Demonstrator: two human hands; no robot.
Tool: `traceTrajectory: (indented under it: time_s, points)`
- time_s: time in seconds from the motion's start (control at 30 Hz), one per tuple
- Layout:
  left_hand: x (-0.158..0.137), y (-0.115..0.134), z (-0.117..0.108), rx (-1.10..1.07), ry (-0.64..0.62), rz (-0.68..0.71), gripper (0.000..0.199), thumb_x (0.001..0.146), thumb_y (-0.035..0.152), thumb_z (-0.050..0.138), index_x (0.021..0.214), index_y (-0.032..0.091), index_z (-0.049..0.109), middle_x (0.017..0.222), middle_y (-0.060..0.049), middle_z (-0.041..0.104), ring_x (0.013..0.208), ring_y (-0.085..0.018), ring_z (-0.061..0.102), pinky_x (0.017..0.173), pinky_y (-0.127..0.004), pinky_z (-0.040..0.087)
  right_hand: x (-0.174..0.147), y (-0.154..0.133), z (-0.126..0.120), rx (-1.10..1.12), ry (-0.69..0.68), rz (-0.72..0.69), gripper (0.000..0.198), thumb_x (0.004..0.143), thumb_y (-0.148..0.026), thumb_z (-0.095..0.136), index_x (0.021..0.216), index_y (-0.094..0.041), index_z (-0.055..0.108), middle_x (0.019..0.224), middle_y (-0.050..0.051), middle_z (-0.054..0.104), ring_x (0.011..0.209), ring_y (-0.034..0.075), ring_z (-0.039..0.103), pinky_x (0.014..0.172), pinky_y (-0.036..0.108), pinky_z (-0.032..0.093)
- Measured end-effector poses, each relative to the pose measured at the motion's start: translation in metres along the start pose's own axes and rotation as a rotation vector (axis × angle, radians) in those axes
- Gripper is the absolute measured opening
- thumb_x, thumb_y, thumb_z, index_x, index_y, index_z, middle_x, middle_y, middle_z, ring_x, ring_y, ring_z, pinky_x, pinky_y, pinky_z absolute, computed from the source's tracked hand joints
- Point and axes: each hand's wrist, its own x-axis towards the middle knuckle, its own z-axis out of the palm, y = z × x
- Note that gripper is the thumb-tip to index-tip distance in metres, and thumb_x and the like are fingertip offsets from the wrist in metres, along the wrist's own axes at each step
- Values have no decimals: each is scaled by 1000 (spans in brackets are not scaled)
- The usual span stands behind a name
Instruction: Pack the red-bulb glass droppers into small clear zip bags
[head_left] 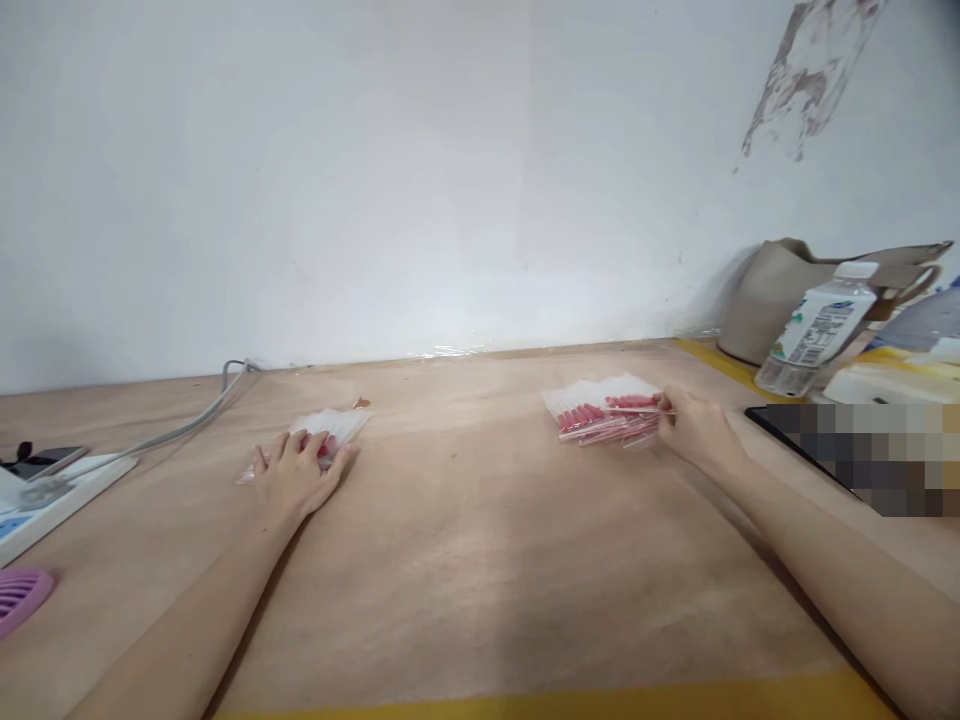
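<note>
My left hand (296, 475) lies palm down with its fingers spread over a clear plastic packet (341, 425). Pink pieces show through between the fingers, and the rest is covered by the hand. On the right, my right hand (686, 425) has its thumb and fingers closed at the right edge of a pile of clear plastic packets (592, 410). Slim sticks with pink ends lie side by side in them. The exact kind of stick is too small to tell. Which packets of the pile the fingers grip is partly hidden.
A small brown scrap (361, 403) lies behind the left packet. At left are a grey cable (187, 425), a white power strip (75, 505) and a purple slotted object (22, 598). A bottle (817, 330), a beige bag (776, 290) and a dark-edged flat object (795, 440) stand right.
</note>
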Motion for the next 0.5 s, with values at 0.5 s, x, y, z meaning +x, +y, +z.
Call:
traceTrajectory:
  time_s: [0.5]
  points:
    - [-30, 105, -25, -654, -56, 480, 43, 80, 41, 53, 115, 16, 54, 109, -12, 51, 99, -26, 52, 88, -41, 42, -20, -112, -3, 387, 144, -611, 12, 76, -14, 49, 84, -18, 58, 91, 6, 62, 87, 19, 52, 86, 38, 34]
